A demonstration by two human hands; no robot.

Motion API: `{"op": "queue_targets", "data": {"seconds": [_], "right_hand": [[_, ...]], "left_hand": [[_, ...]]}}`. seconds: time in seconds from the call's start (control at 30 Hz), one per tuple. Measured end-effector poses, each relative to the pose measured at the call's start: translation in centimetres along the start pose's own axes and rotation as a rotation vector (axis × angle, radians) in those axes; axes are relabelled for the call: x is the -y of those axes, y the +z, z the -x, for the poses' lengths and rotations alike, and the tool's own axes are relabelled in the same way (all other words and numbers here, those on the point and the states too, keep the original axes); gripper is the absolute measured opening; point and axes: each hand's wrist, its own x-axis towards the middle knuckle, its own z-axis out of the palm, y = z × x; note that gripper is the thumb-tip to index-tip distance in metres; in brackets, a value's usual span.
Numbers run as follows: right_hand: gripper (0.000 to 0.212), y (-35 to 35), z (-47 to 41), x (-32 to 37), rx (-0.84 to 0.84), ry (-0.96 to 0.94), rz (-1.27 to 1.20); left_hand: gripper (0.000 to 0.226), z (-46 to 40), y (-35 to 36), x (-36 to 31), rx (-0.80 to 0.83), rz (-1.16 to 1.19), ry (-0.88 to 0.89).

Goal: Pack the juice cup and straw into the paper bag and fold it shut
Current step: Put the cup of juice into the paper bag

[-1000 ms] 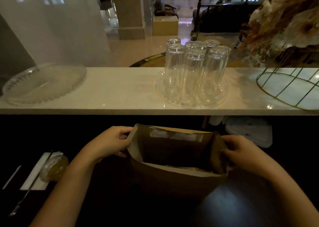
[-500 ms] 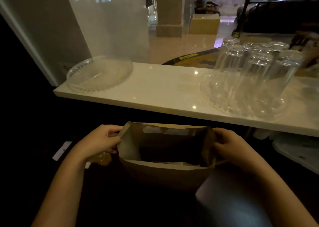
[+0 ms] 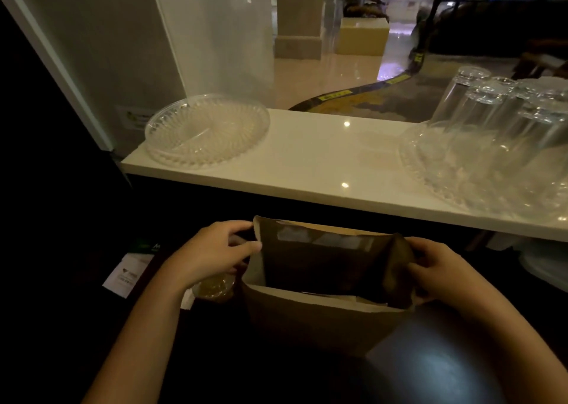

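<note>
A brown paper bag (image 3: 310,323) stands upright on the dark counter with its mouth spread wide. My left hand (image 3: 215,251) pinches the bag's left top edge. My right hand (image 3: 442,268) grips the right top edge. The juice cup (image 3: 213,287), a clear lidded cup of yellow drink, stands on the counter just left of the bag, partly hidden under my left hand. I cannot make out the straw. The bag's inside is dark, with only pale paper showing at the back wall.
A white ledge (image 3: 322,164) runs behind the bag. On it sit a clear ribbed plate (image 3: 206,131) at the left and a glass tray (image 3: 430,173) of several upturned glasses at the right. White paper slips (image 3: 127,273) lie on the counter at the left.
The view has swung left and moved closer, so the ribbed plate sits nearer the centre. Both hands have kept their hold on the bag's edges, and the cup now shows beside the bag.
</note>
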Motion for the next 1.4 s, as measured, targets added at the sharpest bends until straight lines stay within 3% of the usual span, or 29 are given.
{"op": "queue_targets", "data": {"seconds": [0.13, 0.2, 0.37, 0.5, 0.63, 0.77, 0.9, 1.07, 1.17, 1.3, 1.4], "right_hand": [[0.035, 0.4, 0.4, 0.6, -0.020, 0.034, -0.028], [0.038, 0.5, 0.9, 0.8, -0.022, 0.048, -0.031], [0.043, 0.6, 1.7, 1.1, -0.048, 0.084, -0.053], [0.044, 0.8, 2.0, 1.4, -0.057, 0.099, -0.055], [0.043, 1.0, 2.3, 1.8, -0.054, 0.093, -0.034], [0.045, 0.9, 2.2, 1.9, -0.050, 0.089, -0.029], [0.042, 1.0, 2.0, 1.8, -0.056, 0.066, -0.007], [0.037, 0.9, 1.7, 1.1, -0.051, 0.036, 0.010], [0.037, 0.7, 1.5, 0.5, -0.041, 0.013, 0.016], [0.032, 0.5, 1.2, 0.2, -0.026, -0.015, 0.013], [0.031, 0.6, 1.1, 0.2, -0.027, -0.036, 0.000]], "left_hand": [[0.049, -0.9, -2.6, 3.8, -0.111, 0.036, -0.020], [0.060, -1.4, -3.2, 6.6, -0.190, -0.112, -0.061], [0.102, -2.4, -0.7, 11.4, 0.082, -0.596, -0.079], [0.105, -3.2, 1.3, 13.4, 0.174, -0.753, -0.022], [0.089, -4.1, 1.4, 14.6, 0.146, -0.744, 0.061], [0.088, -4.5, 1.0, 14.9, 0.169, -0.720, 0.044], [0.081, -4.6, 0.9, 14.9, 0.060, -0.763, 0.119], [0.081, -4.2, 0.4, 14.1, -0.018, -0.578, 0.074], [0.075, -4.2, -1.9, 11.5, -0.122, -0.439, 0.088], [0.070, -2.3, -6.8, 4.6, -0.294, -0.409, 0.277], [0.071, 0.3, -9.0, -1.8, -0.311, -0.409, 0.370]]}}
